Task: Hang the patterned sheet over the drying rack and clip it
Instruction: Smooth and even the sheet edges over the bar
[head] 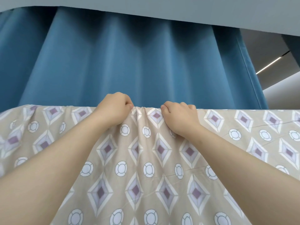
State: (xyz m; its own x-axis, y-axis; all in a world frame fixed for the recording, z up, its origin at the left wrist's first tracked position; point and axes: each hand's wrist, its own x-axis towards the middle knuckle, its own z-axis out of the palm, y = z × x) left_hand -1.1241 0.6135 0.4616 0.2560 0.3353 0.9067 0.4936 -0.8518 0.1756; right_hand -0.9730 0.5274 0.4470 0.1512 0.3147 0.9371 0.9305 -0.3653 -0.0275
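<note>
Patterned sheet [146,159] | left grip [115,109] and right grip [180,117] curled, both pinching its top fold, cloth bunched between them | probably to spread it along the rack, hidden beneath | sheet draped over top edge, blue curtain [129,62] behind | clips unseen

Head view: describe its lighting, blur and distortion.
Head view: soft, even light, no hard shadows or glare; wide-angle bending fans out the blue curtain and curves the ceiling edge; left hand, right hand and sheet centre sharp; sheet's far-left edge smeared; light strip bright upper right.
</note>
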